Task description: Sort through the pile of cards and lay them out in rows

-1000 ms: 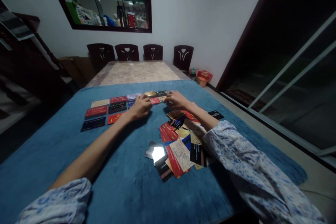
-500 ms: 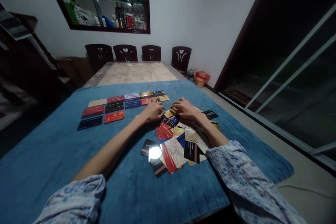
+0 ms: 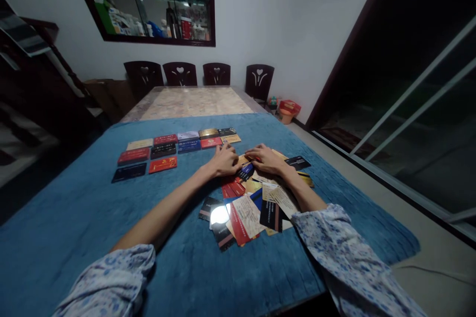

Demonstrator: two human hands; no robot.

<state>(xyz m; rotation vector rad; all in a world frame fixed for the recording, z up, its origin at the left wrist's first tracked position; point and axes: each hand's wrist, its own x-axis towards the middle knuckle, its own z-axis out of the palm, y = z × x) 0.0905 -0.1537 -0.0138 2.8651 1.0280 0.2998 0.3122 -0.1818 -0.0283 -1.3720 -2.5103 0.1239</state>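
Observation:
On a blue cloth (image 3: 92, 218) lies a loose pile of cards (image 3: 253, 203), red, black, blue and gold, some overlapping. Both my hands rest on the far end of that pile. My left hand (image 3: 224, 160) has its fingers curled down onto a gold card (image 3: 243, 159) at the pile's top edge. My right hand (image 3: 266, 158) lies just to its right, fingers bent and pressed on the same spot. Beyond them, cards are laid out in tidy rows (image 3: 174, 148). Whether either hand grips a card is hidden by the fingers.
Past the cloth the bare table top (image 3: 193, 101) runs to several dark chairs (image 3: 215, 73) at the wall. A glass cabinet (image 3: 148, 0) hangs above. A sliding glass door (image 3: 416, 109) is on the right. A black card (image 3: 297, 162) lies apart, right of my hands.
Both hands have drawn back from the far row of laid-out cards to the top of the loose pile, and now sit close together there.

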